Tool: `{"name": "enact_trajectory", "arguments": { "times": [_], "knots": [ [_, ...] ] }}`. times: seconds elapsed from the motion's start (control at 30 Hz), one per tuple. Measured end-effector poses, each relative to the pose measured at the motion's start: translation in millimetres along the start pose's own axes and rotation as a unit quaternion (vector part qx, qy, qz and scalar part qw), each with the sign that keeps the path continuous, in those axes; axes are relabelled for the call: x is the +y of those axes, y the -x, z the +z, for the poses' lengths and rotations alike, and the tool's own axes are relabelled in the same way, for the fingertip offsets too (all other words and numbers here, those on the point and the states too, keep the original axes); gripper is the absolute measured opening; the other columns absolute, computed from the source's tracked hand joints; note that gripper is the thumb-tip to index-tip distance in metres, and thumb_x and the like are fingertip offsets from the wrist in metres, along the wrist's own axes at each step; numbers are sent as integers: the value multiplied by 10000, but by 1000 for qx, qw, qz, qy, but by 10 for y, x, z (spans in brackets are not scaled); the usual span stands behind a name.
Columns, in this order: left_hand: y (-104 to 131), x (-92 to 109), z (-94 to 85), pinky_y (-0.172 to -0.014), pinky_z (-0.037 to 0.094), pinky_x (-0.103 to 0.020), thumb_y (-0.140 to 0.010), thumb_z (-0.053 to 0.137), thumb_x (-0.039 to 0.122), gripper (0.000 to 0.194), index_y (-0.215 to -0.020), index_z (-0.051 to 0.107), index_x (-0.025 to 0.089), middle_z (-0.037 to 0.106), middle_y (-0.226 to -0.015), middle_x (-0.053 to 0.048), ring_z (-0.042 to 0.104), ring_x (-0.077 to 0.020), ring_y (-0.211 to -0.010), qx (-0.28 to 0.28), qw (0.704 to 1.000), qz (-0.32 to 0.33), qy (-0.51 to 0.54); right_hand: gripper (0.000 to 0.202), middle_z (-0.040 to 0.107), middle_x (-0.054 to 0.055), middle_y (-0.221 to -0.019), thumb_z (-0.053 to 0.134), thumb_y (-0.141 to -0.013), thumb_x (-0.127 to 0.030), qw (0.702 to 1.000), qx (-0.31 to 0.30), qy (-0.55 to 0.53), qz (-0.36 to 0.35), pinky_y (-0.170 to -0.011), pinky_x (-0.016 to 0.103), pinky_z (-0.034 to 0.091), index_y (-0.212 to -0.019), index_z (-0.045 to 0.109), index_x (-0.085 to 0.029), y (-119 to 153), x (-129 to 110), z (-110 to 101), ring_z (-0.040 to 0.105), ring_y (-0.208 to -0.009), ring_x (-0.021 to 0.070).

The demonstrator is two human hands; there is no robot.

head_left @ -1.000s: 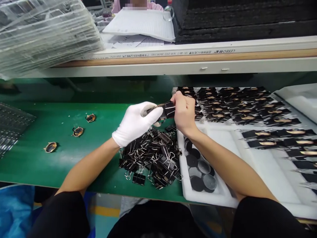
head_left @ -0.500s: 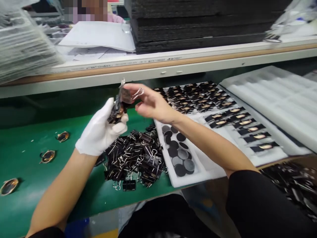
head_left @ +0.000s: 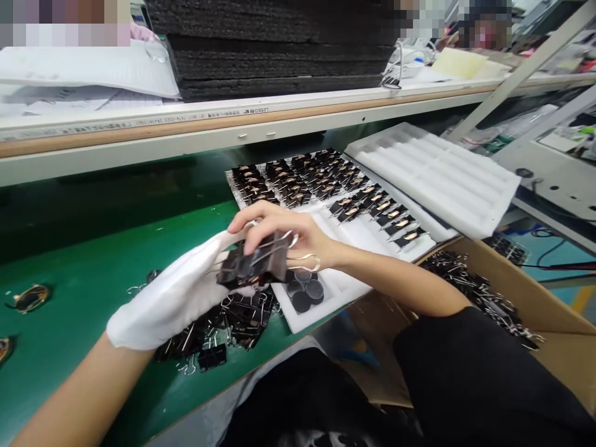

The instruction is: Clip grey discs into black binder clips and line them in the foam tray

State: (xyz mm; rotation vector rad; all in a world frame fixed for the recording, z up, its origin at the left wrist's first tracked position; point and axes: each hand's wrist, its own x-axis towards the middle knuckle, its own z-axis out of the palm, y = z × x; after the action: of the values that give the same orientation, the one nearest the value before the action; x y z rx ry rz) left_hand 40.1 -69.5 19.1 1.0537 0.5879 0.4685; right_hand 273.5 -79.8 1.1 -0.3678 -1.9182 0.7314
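Note:
A cluster of black binder clips (head_left: 254,266) is held between my two hands, clamped on a small piece that is mostly hidden. My left hand (head_left: 172,295), in a white glove, has it from the left side, its fingertips partly covered by the clips. From above and right, my bare right hand (head_left: 291,233) closes its fingers over the clips, with wire handles sticking out near the palm. Below my hands lies a pile of loose binder clips (head_left: 212,357) on the green table (head_left: 153,248). Round dark discs (head_left: 310,292) sit in the white foam tray (head_left: 302,323) beside it.
Rows of clipped pieces (head_left: 298,177) fill the tray's far part. Another white tray (head_left: 433,167) leans behind it. A cardboard box (head_left: 559,351) of clips stands right. Round gold-rimmed pieces (head_left: 30,299) lie left. A shelf edge (head_left: 186,133) carries black foam sheets (head_left: 279,56).
My view has swung right, bringing the cardboard box into sight. The clipped cluster has come lower and nearer, turned sideways, and my right hand has closed over it.

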Motion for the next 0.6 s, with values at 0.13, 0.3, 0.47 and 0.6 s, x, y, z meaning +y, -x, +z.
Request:
{"name": "enact_trajectory", "arguments": {
  "times": [0.13,0.3,0.47,0.6],
  "knots": [
    [-77,93,-123,-1007,648,-526,-1025,599,510,514,-1444,663,219,752,-1328,-151,761,-319,-1136,73,996,38,-20,213,789,58,-1094,795,-937,-340,993,46,85,67,-964,416,633,-1100,713,-229,269,-427,-539,771,-1059,228],
    [-152,293,-318,-917,702,-392,-1038,527,393,398,-1275,772,186,775,-1319,-118,782,-255,-1133,254,966,51,-23,189,798,66,-1080,797,-905,-344,913,-5,345,217,-887,372,616,-1067,772,-251,626,-946,-1455,752,-985,222],
    [-102,402,-375,-734,698,-240,-1020,553,361,376,-1245,784,168,794,-1284,-102,808,-195,-1007,278,958,73,-12,267,792,112,-1088,550,-996,-263,742,-220,544,326,-827,406,537,-1102,788,-203,1031,-817,-1765,737,-921,247],
    [-80,394,-437,-720,702,-245,-1007,571,362,379,-1251,790,174,797,-1267,-105,802,-197,-957,270,959,82,-18,296,798,110,-1108,503,-986,-176,661,-319,597,324,-822,403,439,-1068,787,-200,1277,-552,-1771,733,-943,247]
  ]
}}
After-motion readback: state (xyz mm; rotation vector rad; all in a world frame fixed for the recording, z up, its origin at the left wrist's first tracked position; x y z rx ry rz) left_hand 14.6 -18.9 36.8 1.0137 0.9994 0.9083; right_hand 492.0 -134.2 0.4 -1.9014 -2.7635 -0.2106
